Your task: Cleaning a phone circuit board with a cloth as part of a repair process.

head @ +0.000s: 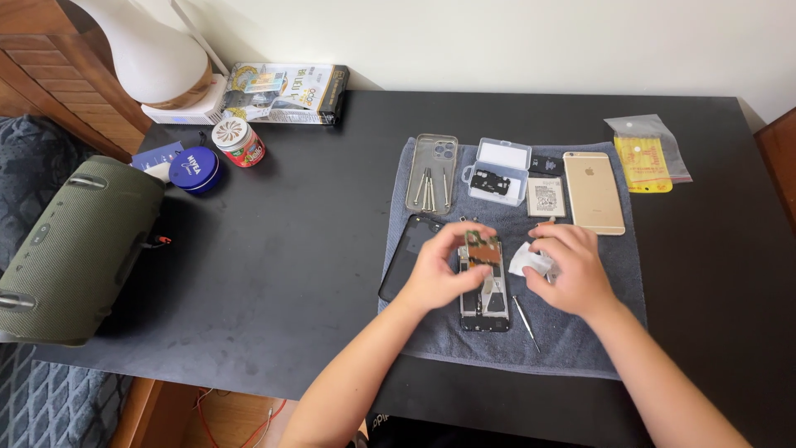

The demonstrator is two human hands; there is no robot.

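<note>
An opened black phone body (485,309) lies on a grey towel (580,340) in the middle of the black desk. My left hand (439,270) holds a small circuit board (482,249) just above the phone's upper part. My right hand (572,270) is closed on a white wipe (524,260) to the right of the board. A thin screwdriver (526,322) lies on the towel beside the phone body, under my right hand. A black screen panel (404,257) lies left of my left hand.
At the towel's far edge lie a clear phone case (433,154) with several tools in it, a clear plastic box (497,170), a flat battery (546,197) and a gold phone (593,192) face down. A yellow bag (645,162) lies right. A green speaker (75,249), two round tins and a box stand left.
</note>
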